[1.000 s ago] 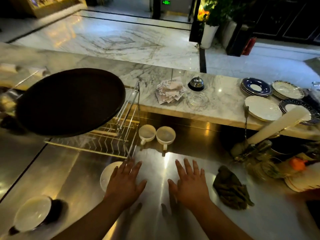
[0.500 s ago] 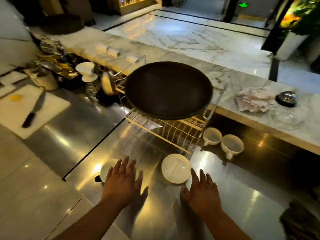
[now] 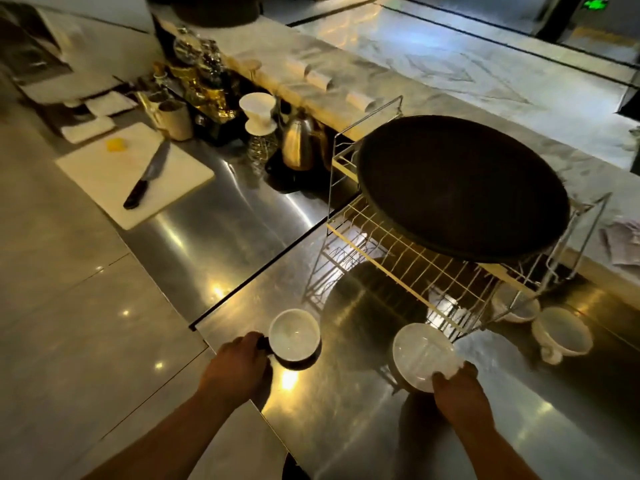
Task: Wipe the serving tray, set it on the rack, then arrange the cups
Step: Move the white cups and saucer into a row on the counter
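gripping the handle of a dark cup [image 3: 294, 336], mouth up and empty, the left hand [image 3: 239, 370] rests near-left on the steel bench [image 3: 346, 427]. the right hand [image 3: 457, 393] pinches a white saucer [image 3: 424, 355] at its near rim. far right, the round serving tray [image 3: 460, 192] lies flat atop the wire rack [image 3: 398, 258]; two white cups [image 3: 561, 332] stand empty right.

Left hand [image 3: 239, 367] grips handle of dark cup with white inside [image 3: 294, 336]; right hand [image 3: 457, 393] pinches white saucer [image 3: 424, 356]; round dark serving tray [image 3: 460, 192] rests atop wire rack [image 3: 398, 258].
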